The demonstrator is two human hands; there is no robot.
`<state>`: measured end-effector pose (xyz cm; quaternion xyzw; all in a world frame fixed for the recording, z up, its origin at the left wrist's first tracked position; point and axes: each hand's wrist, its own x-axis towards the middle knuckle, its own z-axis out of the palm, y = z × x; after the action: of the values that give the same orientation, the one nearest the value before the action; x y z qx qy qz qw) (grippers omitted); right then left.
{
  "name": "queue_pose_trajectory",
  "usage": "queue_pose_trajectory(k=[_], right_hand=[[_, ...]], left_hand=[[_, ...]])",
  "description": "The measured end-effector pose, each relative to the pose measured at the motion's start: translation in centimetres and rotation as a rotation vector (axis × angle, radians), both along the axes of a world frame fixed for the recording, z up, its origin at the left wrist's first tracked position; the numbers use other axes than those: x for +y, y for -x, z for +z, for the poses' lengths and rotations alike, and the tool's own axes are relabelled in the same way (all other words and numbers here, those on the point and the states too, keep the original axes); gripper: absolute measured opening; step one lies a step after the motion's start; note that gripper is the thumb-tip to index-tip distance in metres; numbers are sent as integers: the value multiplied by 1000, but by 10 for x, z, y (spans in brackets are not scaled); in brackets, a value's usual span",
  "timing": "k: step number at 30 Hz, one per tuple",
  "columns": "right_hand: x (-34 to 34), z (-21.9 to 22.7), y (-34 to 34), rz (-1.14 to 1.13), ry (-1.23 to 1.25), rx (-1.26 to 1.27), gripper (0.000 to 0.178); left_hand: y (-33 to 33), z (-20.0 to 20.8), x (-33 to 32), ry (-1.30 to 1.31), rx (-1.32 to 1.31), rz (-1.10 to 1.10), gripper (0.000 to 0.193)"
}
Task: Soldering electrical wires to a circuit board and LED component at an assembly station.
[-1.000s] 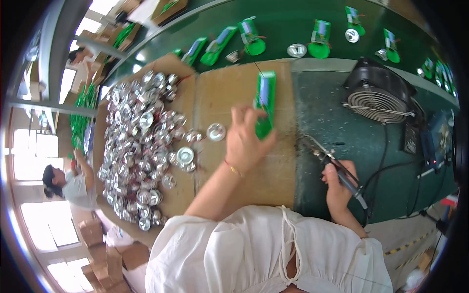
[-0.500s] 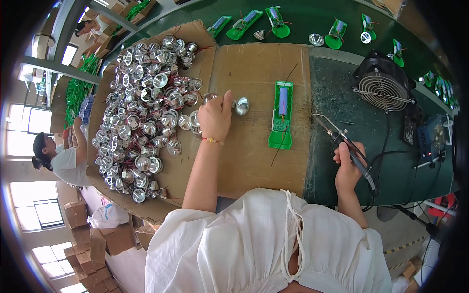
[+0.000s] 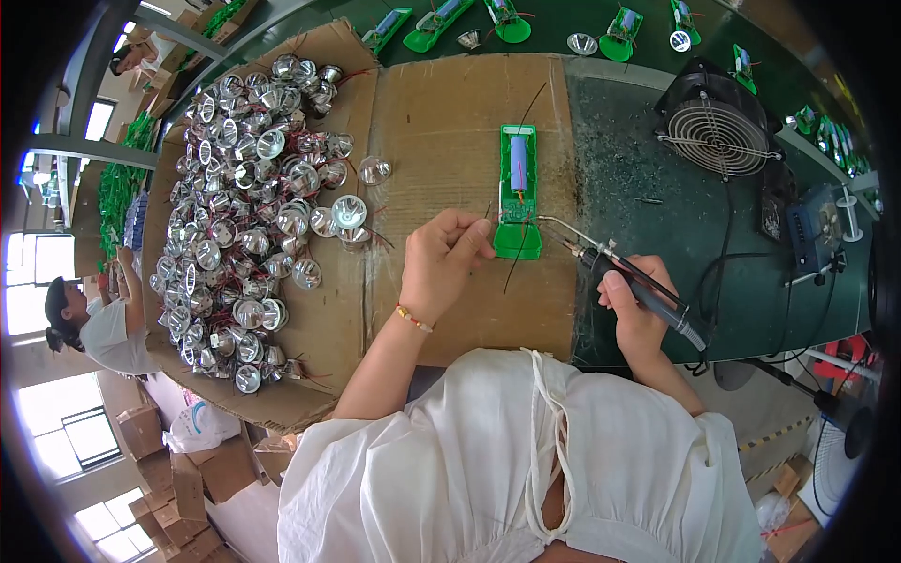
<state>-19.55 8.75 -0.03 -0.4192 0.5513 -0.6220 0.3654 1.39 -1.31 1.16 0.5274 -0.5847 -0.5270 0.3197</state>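
Note:
My left hand point(image 3: 443, 261) is closed in a pinch beside the left edge of a green plastic housing point(image 3: 519, 243). A thin dark wire sticks up at its fingertips; the palm is hidden, so I cannot tell what else is inside. The housing lies on cardboard and holds a blue-violet cylindrical battery point(image 3: 518, 164) and a small green circuit board point(image 3: 519, 210). Dark wires stick out past both its ends. My right hand point(image 3: 641, 305) grips a soldering iron point(image 3: 648, 296) with a thin curved metal tube alongside. The tip end is at the board's right edge; exact contact is unclear.
At left, a cardboard box point(image 3: 324, 361) holds many silver reflectors point(image 3: 249, 235) with wires. A fan point(image 3: 718, 138) and blue soldering station point(image 3: 815, 230) stand at right. Several green housings point(image 3: 619, 36) line the far side. Another person point(image 3: 108, 324) sits far left.
My left hand has come from beside the reflectors to the housing; the reflector at its fingers no longer shows. The iron's tip has moved left to the board. The whole view has shifted slightly.

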Motion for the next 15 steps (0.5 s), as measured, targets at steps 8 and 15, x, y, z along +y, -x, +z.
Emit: queue_pose_trajectory(k=[8, 15], right_hand=[[-5, -7, -4, -42, 45, 163, 17], [-6, -9, -2, 14, 7, 193, 15]], left_hand=[[17, -9, 9, 220, -234, 72, 16], [21, -17, 6, 403, -278, 89, 15]])
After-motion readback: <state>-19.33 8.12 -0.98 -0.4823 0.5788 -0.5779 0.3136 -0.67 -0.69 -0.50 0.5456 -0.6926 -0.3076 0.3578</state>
